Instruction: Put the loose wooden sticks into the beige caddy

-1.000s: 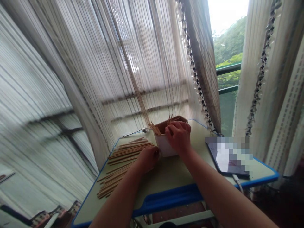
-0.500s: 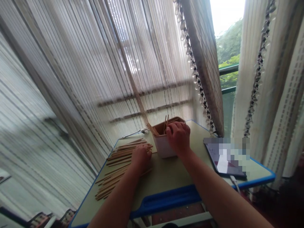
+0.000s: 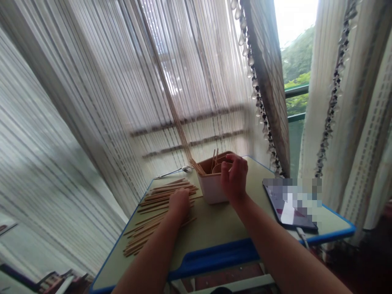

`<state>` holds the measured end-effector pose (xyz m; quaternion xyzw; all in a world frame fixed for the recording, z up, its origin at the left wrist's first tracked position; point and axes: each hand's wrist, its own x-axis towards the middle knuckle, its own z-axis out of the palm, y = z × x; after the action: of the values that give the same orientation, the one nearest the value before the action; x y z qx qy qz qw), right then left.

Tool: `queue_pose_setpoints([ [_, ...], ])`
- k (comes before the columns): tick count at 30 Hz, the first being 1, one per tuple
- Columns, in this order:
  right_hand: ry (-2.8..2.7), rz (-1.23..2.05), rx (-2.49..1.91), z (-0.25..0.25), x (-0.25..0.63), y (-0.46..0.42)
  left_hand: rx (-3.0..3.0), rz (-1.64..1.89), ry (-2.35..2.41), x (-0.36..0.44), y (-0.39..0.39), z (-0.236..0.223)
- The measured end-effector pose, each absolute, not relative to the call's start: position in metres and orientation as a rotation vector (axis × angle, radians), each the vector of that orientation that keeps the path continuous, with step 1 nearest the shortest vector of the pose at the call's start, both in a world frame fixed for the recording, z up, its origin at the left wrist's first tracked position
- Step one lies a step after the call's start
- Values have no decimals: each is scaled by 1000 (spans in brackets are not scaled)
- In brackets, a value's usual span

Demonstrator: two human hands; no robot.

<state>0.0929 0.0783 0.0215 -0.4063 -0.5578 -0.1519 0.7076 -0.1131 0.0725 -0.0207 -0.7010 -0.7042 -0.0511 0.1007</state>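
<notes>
My left hand (image 3: 180, 202) is low over the wooden chopsticks (image 3: 157, 199) on the left of the table, its fingers curled down onto them. The fingertips are mostly hidden. More chopsticks (image 3: 141, 239) lie in a second loose bunch nearer me. My right hand (image 3: 235, 177) is at the right rim of a white box (image 3: 211, 190) with a brown inside, thumb and forefinger apart, with nothing seen between them. Several sticks (image 3: 197, 166) lean at the box's left corner, and two thin ones (image 3: 215, 157) stand up inside. A rounded brown piece (image 3: 218, 168) shows beside my thumb.
A metal spoon (image 3: 185, 169) lies at the table's back edge. To the right is a tablet (image 3: 289, 208) with a white cable (image 3: 302, 236) plugged in. The pale table (image 3: 214, 224) has a blue edge. Striped curtains (image 3: 190, 81) hang close behind it.
My right hand has drawn slightly right and its fingers have spread, uncovering the rounded piece in the box. My left hand has shifted slightly, its fingers less visible.
</notes>
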Motion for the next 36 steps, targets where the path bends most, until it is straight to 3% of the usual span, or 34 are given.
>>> queue_pose_setpoints([
  [21, -1296, -312, -892, 22, 96, 77, -2154, -293, -2007, -107, 72, -21],
  [28, -1301, -296, -893, 20, 95, 80, -2287, -570, -1752, -107, 74, -20],
  [36, -1482, -347, -905, 21, 93, 74, -2178, -1126, -1275, -100, 63, -9],
])
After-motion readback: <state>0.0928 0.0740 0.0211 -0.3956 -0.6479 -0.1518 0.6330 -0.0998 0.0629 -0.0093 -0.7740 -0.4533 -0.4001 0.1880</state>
